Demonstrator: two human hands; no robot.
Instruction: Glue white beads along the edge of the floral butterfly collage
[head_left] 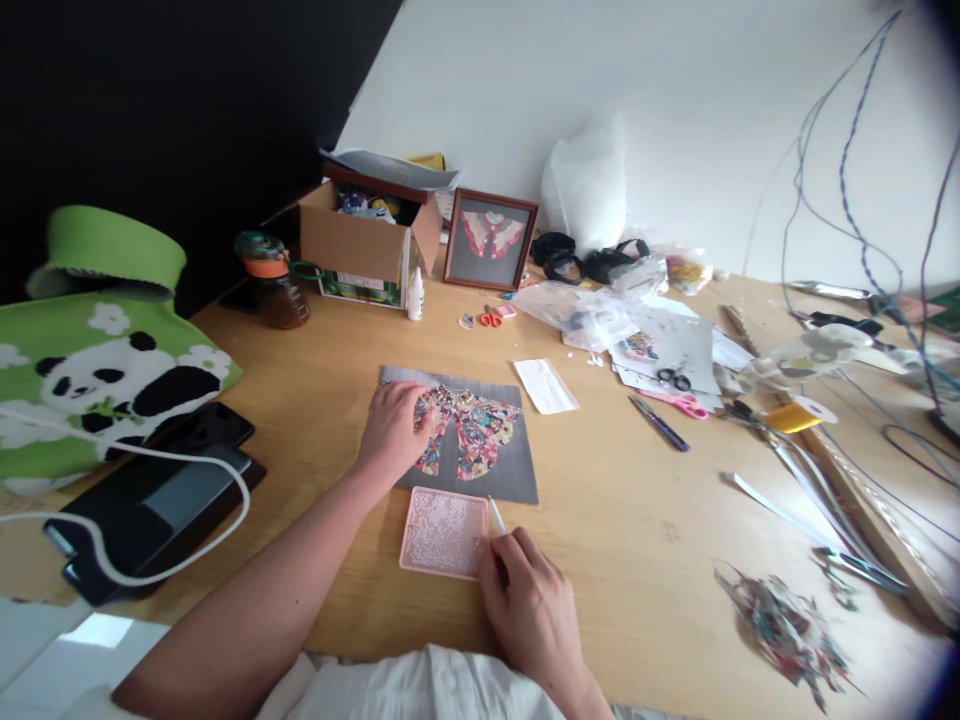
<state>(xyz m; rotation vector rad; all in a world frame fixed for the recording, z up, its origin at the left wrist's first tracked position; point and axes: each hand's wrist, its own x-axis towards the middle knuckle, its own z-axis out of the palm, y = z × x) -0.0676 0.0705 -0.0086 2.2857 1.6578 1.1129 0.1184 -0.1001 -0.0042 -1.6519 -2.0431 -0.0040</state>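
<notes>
My left hand (394,422) lies on the left side of a grey sheet (517,470), its fingers extended over the edge of a flowered fabric collar (480,435). Small beads or ornaments show along the collar's top, too fine to make out. My right hand (534,595) is closed around a slim white pen-like stick (497,516), whose tip points up and left beside a tray. That shallow pink tray (406,545) holds many tiny white beads and sits just below the sheet. My right hand is at the tray's right edge.
A white paper packet (546,386) lies right of the sheet. Behind stand a glue bottle (415,296), a framed collar (491,240), a cardboard box (352,240) and a drink bottle (276,290). Fabric scraps (795,630) and a seam-ripper-like tool (660,424) lie right; phones (195,490) left.
</notes>
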